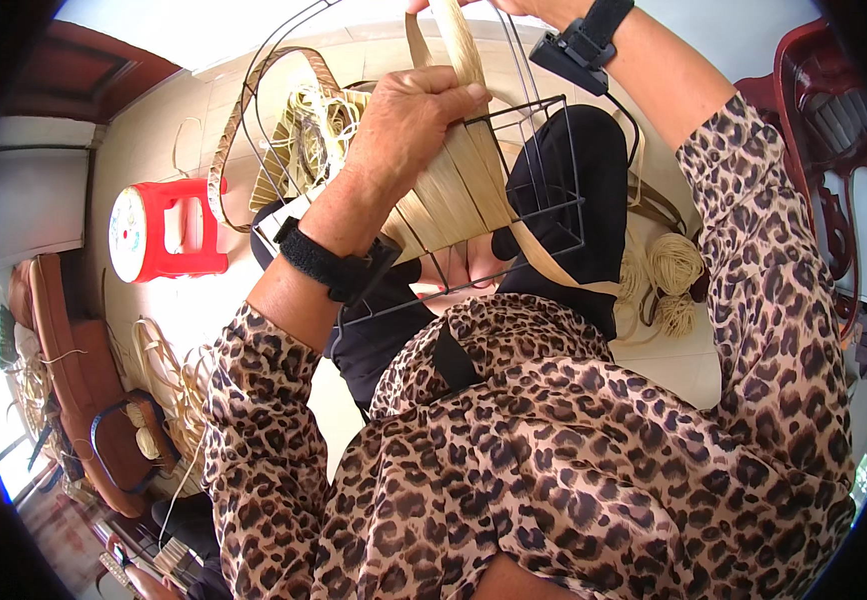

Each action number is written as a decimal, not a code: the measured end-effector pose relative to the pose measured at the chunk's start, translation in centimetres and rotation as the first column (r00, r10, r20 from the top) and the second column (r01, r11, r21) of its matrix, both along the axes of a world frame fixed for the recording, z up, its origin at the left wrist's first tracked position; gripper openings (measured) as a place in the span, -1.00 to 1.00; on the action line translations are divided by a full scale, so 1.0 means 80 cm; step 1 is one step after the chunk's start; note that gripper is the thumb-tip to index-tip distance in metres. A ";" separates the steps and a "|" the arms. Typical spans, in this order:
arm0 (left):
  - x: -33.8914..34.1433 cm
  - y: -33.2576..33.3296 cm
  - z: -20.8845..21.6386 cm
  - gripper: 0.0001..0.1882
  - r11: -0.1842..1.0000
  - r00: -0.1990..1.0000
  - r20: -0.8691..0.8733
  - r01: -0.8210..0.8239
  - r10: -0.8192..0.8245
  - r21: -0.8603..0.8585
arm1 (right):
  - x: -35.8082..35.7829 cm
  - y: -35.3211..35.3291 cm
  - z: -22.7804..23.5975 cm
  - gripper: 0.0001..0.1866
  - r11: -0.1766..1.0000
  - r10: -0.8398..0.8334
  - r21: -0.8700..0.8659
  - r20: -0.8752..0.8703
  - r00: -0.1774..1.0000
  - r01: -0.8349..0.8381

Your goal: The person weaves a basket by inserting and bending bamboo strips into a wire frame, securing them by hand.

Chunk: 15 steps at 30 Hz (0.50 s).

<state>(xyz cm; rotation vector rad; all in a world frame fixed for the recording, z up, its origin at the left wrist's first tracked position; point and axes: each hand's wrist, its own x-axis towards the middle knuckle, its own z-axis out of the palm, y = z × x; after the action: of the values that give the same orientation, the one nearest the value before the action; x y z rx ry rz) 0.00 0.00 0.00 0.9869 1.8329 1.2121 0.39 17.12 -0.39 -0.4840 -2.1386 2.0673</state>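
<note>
A black wire basket frame (554, 170) rests on my lap, partly wrapped with flat tan straw strips (449, 195). My left hand (404, 120) presses down on the woven strips at the frame's top edge, fingers closed over them. At the top edge of the view, my right hand (514, 8) is mostly cut off. It pulls a long tan strip (459, 45) upward. Both wrists wear black bands.
A red plastic stool (169, 230) lies on its side on the tiled floor to the left. Bundles of straw (669, 275) lie on the floor at right, more loose straw (314, 130) behind the frame. Dark red wooden furniture (824, 120) stands at right.
</note>
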 end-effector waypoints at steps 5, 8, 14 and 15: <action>0.008 -0.003 0.004 -0.82 0.999 0.998 -0.053 -0.033 0.031 -0.033 | 0.011 -0.022 0.041 -0.83 0.842 -0.070 0.534 -0.036 0.997 0.079; 0.019 0.000 -0.011 -0.83 0.994 0.998 -0.021 -0.055 0.057 0.100 | 0.023 -0.032 0.049 -0.82 0.657 0.050 0.696 -0.423 0.905 0.289; 0.019 0.003 -0.012 -0.85 0.982 0.988 -0.020 -0.150 0.153 0.111 | 0.030 -0.040 0.069 -0.78 0.349 0.363 0.781 -0.622 0.693 0.518; 0.019 0.005 -0.011 -0.85 0.981 0.988 -0.022 -0.150 0.154 0.120 | 0.031 -0.034 0.069 -0.78 0.343 0.369 0.782 -0.621 0.691 0.520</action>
<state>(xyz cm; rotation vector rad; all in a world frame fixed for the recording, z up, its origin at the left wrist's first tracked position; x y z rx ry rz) 1.53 0.39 -0.86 0.9482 1.9076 1.4186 2.84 14.38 5.12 0.3719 -2.1470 0.3665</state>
